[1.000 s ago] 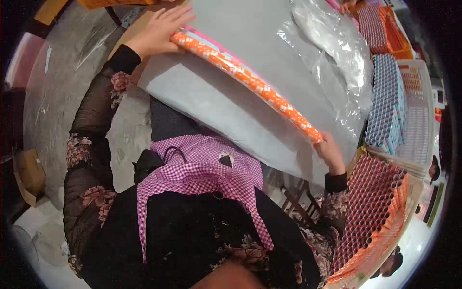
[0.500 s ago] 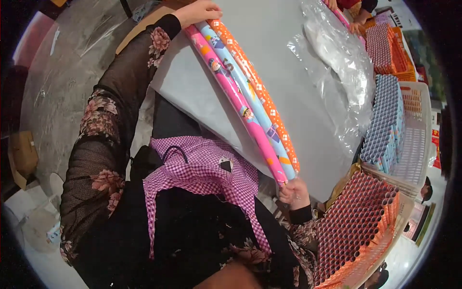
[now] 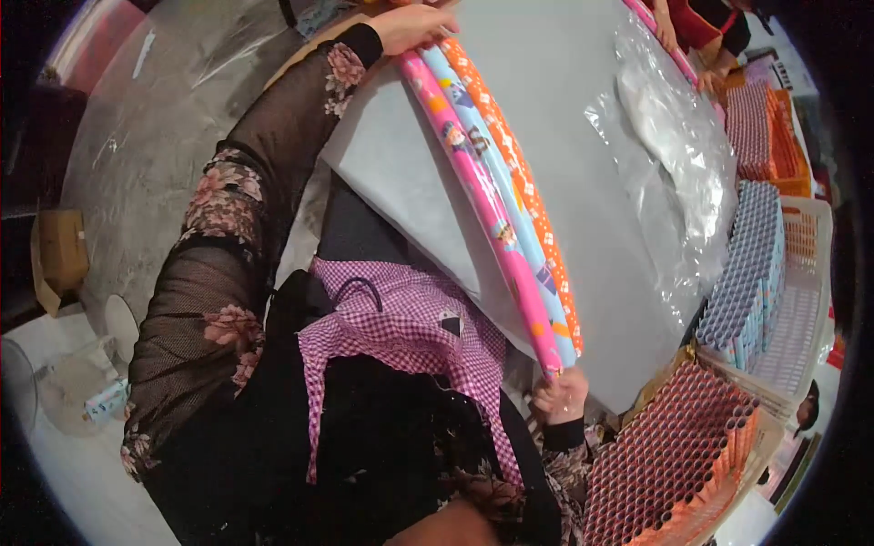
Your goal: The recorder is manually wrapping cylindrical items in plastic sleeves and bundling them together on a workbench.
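Note:
Three long wrapping-paper rolls lie side by side across a grey-covered tabletop: a pink roll nearest me, a light blue roll in the middle and an orange roll with white marks on the far side. At their upper ends my left hand is closed over the rolls, its fingers partly hidden. My right hand is closed around the lower ends, fingers curled against the pink and blue rolls.
Crumpled clear plastic film lies on the table to the right. Beyond it stand an orange-tipped stack of rolls, blue rolls and a white plastic basket. Another person's hand holds a pink roll at the upper right. A cardboard box sits at left.
The whole view has shifted, so the table, rolls and baskets appear farther right. Both hands keep their hold on the roll ends. The other person's hands show more.

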A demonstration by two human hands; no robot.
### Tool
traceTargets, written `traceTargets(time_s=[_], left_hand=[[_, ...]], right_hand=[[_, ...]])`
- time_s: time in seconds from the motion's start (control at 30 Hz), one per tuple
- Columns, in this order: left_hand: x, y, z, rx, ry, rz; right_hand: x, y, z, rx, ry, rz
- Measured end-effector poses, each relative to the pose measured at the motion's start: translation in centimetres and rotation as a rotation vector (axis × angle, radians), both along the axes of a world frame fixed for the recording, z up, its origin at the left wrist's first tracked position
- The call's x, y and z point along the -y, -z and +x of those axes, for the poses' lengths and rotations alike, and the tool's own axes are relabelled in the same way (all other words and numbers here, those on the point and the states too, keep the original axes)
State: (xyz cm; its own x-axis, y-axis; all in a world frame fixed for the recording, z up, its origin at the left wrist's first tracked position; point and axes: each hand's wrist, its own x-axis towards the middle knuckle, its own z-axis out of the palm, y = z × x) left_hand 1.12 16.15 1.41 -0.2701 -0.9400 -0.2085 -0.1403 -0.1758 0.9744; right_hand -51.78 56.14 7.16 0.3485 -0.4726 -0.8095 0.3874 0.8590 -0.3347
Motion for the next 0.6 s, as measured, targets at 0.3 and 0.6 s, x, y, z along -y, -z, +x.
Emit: traceTargets(time_s=[0.3,0.6], left_hand=[[-1.8,-2.3,-2.8,-0.249,-0.035,0.137],[-2.9,-5.3,-4.0,-0.34,-0.058,0.028]], right_hand=[[-0.5,0.5,-0.9,0.107,0.086,-0.059],[4.0,-1.9,-0.2,-0.641,-0.538,-0.357]])
